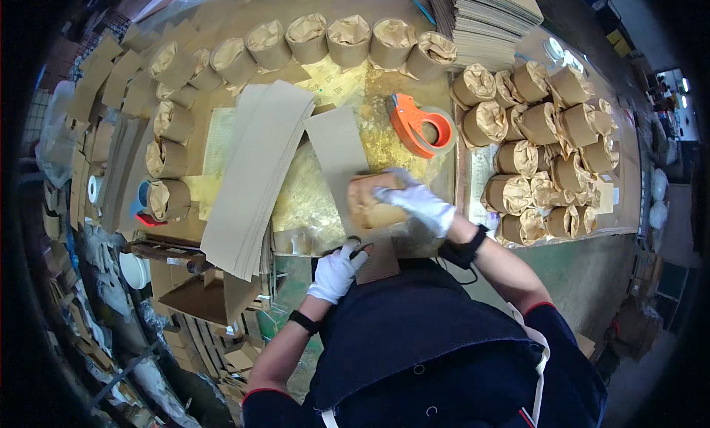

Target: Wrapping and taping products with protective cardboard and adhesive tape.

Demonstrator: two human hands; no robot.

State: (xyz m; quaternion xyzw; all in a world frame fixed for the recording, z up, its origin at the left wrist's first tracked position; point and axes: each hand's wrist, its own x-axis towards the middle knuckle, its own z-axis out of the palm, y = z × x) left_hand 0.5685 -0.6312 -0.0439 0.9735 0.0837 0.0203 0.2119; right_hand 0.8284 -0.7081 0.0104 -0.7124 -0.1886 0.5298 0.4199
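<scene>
My right hand [423, 203], in a white glove, grips a brown paper-wrapped cylinder [370, 206], with the fingers over its side. The cylinder lies on a corrugated cardboard strip [336, 143] near the table's front edge and is slightly blurred. My left hand [336, 274], also gloved, pinches at the strip's near end by the table edge; part of the fingertips and a small dark spot there are hard to make out. Beyond the cylinder, an orange tape dispenser [411, 125] with a tape roll lies on the table.
A fanned stack of grey cardboard strips [255, 169] overhangs the front edge at left. Wrapped cylinders [349, 43] line the back and left; several more crowd the right table [536, 125]. Corrugated sheets [495, 25] are piled at back right. A cardboard box [203, 298] stands below left.
</scene>
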